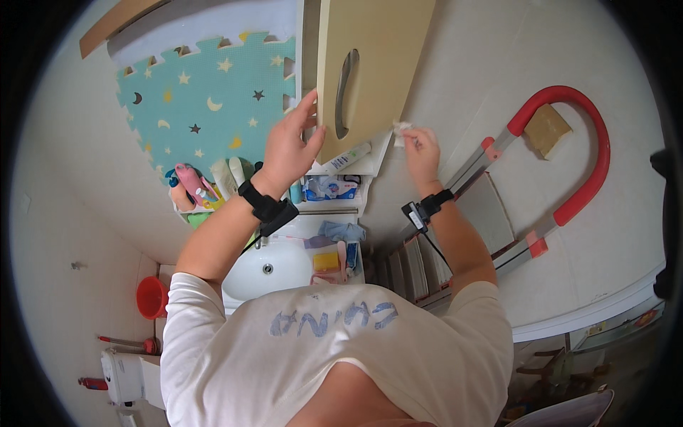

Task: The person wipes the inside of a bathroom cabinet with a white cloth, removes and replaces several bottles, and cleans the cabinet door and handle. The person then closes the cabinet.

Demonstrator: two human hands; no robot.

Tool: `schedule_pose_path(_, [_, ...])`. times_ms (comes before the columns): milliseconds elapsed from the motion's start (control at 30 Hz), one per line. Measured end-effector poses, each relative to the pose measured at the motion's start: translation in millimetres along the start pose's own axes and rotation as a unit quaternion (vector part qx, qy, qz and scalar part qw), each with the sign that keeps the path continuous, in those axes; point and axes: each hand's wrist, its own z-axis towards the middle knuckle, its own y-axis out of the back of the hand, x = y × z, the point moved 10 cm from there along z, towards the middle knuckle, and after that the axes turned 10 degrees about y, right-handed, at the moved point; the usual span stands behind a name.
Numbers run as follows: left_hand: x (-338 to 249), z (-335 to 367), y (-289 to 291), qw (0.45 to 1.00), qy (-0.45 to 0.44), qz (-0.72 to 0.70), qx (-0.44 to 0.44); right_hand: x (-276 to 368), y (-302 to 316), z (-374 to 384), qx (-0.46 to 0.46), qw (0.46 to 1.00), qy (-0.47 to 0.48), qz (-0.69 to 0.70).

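A cream cabinet door [373, 64] with a curved metal handle [345, 92] stands in front of me. My left hand [292, 146] is at the door's left edge, its fingers apart and touching it, with the thumb near the lower corner. Just right of the door's lower corner, my right hand [422, 149] pinches a crumpled white tissue [402, 133]. Below the door, a white tube [348, 158] lies on a white shelf, above a blue-and-white soft pack [331, 187]. Both wrists wear black straps with small devices.
A stepladder with a red padded rail [601, 149] stands close on my right. Below is a white washbasin [249, 274]. Bottles, including a pink bottle [188, 178], crowd the left shelf. A teal foam mat [206, 107] is behind them; a red bucket [151, 297] is lower left.
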Motion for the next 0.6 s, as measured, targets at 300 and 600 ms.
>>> schedule_pose_path(300, [16,1,1,1.000,0.011,-0.004,-0.024,122,-54,110,-0.032,0.946,0.076,0.314])
schedule_pose_path(600, [15,-1,1,0.999,0.011,0.020,-0.028,148,-48,95,-0.131,0.967,0.105,0.190])
